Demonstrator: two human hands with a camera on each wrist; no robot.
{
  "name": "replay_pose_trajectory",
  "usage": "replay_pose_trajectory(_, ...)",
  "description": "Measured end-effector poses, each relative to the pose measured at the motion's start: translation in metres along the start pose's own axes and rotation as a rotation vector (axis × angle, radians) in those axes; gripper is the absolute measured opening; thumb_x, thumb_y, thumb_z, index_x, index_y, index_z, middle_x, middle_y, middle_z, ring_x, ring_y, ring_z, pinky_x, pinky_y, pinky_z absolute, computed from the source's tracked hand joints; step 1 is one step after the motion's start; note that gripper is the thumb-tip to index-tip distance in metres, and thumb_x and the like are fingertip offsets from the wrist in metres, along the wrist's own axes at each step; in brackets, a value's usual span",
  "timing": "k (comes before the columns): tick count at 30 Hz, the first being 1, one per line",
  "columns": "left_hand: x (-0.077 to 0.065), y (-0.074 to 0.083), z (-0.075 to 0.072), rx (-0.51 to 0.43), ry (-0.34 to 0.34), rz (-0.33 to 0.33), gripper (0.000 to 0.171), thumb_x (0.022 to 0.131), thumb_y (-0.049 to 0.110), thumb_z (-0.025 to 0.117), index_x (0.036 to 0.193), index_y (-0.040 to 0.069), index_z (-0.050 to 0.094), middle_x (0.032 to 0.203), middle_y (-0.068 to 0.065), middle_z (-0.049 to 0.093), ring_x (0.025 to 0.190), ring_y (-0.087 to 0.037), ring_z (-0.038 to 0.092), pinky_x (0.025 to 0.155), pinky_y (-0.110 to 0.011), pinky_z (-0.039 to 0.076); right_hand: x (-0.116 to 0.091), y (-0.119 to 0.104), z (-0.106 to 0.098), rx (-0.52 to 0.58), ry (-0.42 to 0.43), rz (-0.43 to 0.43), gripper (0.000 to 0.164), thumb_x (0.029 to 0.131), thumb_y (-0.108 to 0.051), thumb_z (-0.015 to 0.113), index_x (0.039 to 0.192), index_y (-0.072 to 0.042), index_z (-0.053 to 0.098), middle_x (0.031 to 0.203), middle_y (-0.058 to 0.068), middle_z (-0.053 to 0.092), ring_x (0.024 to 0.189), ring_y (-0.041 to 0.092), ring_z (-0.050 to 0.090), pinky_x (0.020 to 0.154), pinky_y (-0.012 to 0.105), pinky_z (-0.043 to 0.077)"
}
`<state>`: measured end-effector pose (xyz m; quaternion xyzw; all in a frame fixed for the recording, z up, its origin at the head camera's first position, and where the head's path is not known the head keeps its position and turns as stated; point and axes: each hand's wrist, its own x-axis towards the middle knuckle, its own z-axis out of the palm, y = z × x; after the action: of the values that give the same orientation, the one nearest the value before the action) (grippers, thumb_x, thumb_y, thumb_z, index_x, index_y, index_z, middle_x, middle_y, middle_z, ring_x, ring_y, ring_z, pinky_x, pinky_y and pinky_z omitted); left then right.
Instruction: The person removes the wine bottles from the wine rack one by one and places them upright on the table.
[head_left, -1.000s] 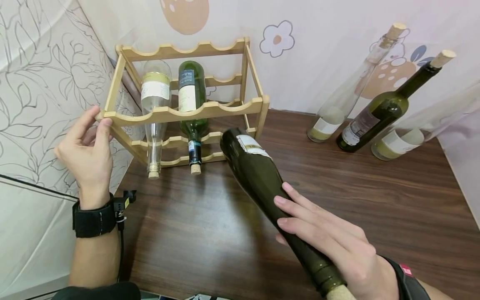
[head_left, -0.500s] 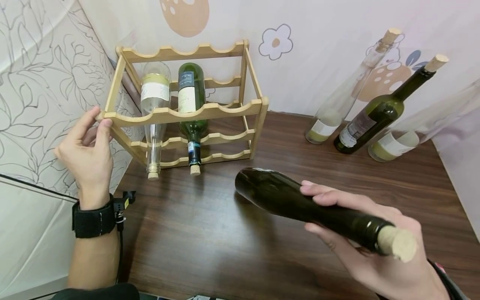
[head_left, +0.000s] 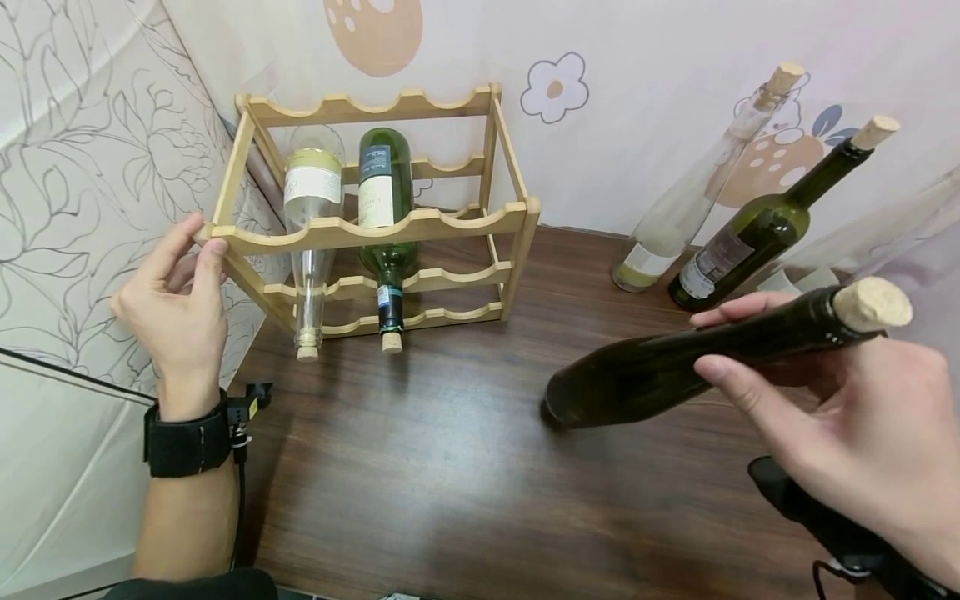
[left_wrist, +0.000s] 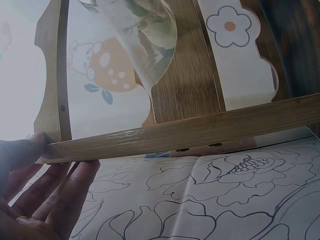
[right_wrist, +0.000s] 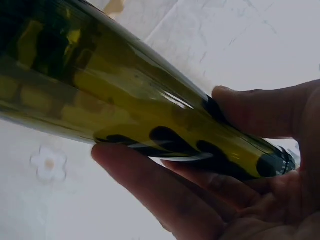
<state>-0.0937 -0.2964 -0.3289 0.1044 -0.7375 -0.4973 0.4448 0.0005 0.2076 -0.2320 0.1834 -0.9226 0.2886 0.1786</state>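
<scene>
My left hand [head_left: 176, 304] pinches the upper front left corner of a wooden wine rack [head_left: 480, 221] between thumb and fingers. The left wrist view shows the fingertips [left_wrist: 85, 170] against the wooden rail. Two corked bottles lie in the rack's top tier, necks toward me: a clear bottle [head_left: 311, 187] and a green bottle [head_left: 386, 179] right of it. My right hand [head_left: 877, 417] grips a dark green wine bottle [head_left: 630, 379] around its neck, thumb on the near side. That bottle tilts, its cork [head_left: 873, 304] up to the right and its base low over the table.
Several corked bottles stand at the table's back right: a clear bottle [head_left: 656, 242], a green bottle [head_left: 750, 237] and another clear bottle [head_left: 821, 279] partly hidden behind my right hand. The dark wooden table [head_left: 420, 450] meets printed curtains at the back and sides.
My right hand has swung the dark green bottle away from the rack to the right, and its corked end has risen. My left hand has stayed on the rack's corner.
</scene>
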Motion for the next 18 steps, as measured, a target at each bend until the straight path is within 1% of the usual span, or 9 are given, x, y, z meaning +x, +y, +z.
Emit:
replay_pose_trajectory(2, 0.000, 0.001, 0.000, 0.006, 0.000, -0.002, 0.028, 0.091, 0.020, 0.085, 0.117, 0.012, 0.081, 0.117, -0.010, 0.080, 0.081, 0.011, 0.075, 0.075, -0.007, 0.062, 0.003, 0.010, -0.003, -0.015, 0.010, 0.029, 0.059, 0.079, 0.000, 0.091, 0.132, -0.018, 0.070, 0.118, -0.001, 0.077, 0.089, -0.016, 0.069, 0.074, -0.003, 0.055)
replay_pose_trajectory(4, 0.000, 0.002, 0.000, 0.000, 0.000, -0.011, 0.028, 0.091, 0.019, 0.085, 0.117, 0.011, 0.081, 0.117, -0.011, 0.080, 0.081, 0.011, 0.075, 0.075, -0.007, 0.062, 0.005, 0.020, -0.005, -0.014, 0.028, 0.040, 0.058, 0.080, 0.001, 0.090, 0.131, -0.019, 0.071, 0.117, -0.008, 0.077, 0.088, -0.017, 0.069, 0.074, -0.004, 0.054)
replay_pose_trajectory(6, 0.000, 0.004, -0.001, -0.006, 0.005, -0.018, 0.028, 0.091, 0.019, 0.085, 0.117, 0.011, 0.081, 0.117, -0.011, 0.080, 0.081, 0.010, 0.075, 0.074, -0.007, 0.062, 0.008, 0.029, -0.007, 0.001, 0.047, 0.059, 0.056, 0.082, 0.005, 0.087, 0.132, -0.014, 0.070, 0.116, -0.017, 0.075, 0.089, -0.019, 0.068, 0.074, -0.004, 0.053)
replay_pose_trajectory(8, 0.000, 0.004, -0.003, -0.012, 0.009, -0.023, 0.027, 0.090, 0.018, 0.085, 0.116, 0.012, 0.081, 0.117, -0.010, 0.080, 0.080, 0.009, 0.075, 0.074, -0.006, 0.062, 0.012, 0.037, -0.010, 0.036, 0.069, 0.101, 0.051, 0.083, 0.007, 0.085, 0.128, -0.013, 0.071, 0.112, -0.023, 0.074, 0.085, -0.018, 0.068, 0.070, -0.004, 0.053)
replay_pose_trajectory(10, -0.001, 0.003, -0.005, -0.005, 0.008, -0.009, 0.028, 0.091, 0.020, 0.085, 0.117, 0.013, 0.081, 0.117, -0.009, 0.080, 0.080, 0.009, 0.075, 0.073, -0.007, 0.062, 0.015, 0.047, -0.014, 0.064, 0.100, 0.154, 0.046, 0.086, 0.007, 0.082, 0.125, -0.014, 0.070, 0.110, -0.029, 0.072, 0.084, -0.018, 0.068, 0.069, -0.004, 0.053)
replay_pose_trajectory(13, -0.001, 0.006, -0.008, -0.023, 0.012, -0.029, 0.028, 0.090, 0.019, 0.085, 0.117, 0.012, 0.081, 0.117, -0.010, 0.081, 0.079, 0.008, 0.076, 0.072, -0.006, 0.062, 0.019, 0.059, -0.020, 0.090, 0.153, 0.252, 0.045, 0.091, 0.003, 0.079, 0.121, -0.028, 0.066, 0.107, -0.034, 0.070, 0.084, -0.019, 0.066, 0.071, -0.006, 0.050)
replay_pose_trajectory(15, 0.000, 0.008, -0.010, -0.031, 0.019, -0.039, 0.028, 0.090, 0.018, 0.085, 0.117, 0.011, 0.081, 0.116, -0.010, 0.081, 0.079, 0.008, 0.076, 0.071, -0.006, 0.062, 0.021, 0.064, -0.022, 0.068, 0.185, 0.296, 0.046, 0.094, -0.001, 0.076, 0.120, -0.037, 0.061, 0.106, -0.039, 0.066, 0.086, -0.023, 0.063, 0.076, -0.008, 0.048)
replay_pose_trajectory(17, 0.001, 0.010, -0.011, -0.041, 0.031, -0.052, 0.027, 0.089, 0.016, 0.086, 0.116, 0.009, 0.082, 0.115, -0.011, 0.081, 0.079, 0.007, 0.076, 0.070, -0.006, 0.061, 0.024, 0.068, -0.024, 0.047, 0.205, 0.335, 0.046, 0.097, -0.006, 0.074, 0.117, -0.042, 0.056, 0.104, -0.042, 0.061, 0.085, -0.027, 0.058, 0.077, -0.010, 0.045)
replay_pose_trajectory(18, 0.001, 0.010, -0.012, -0.030, 0.035, -0.041, 0.027, 0.090, 0.017, 0.085, 0.116, 0.010, 0.081, 0.115, -0.011, 0.081, 0.079, 0.008, 0.076, 0.071, -0.006, 0.062, 0.027, 0.070, -0.025, 0.047, 0.220, 0.353, 0.044, 0.097, -0.007, 0.074, 0.116, -0.042, 0.056, 0.102, -0.043, 0.060, 0.084, -0.027, 0.057, 0.077, -0.010, 0.044)
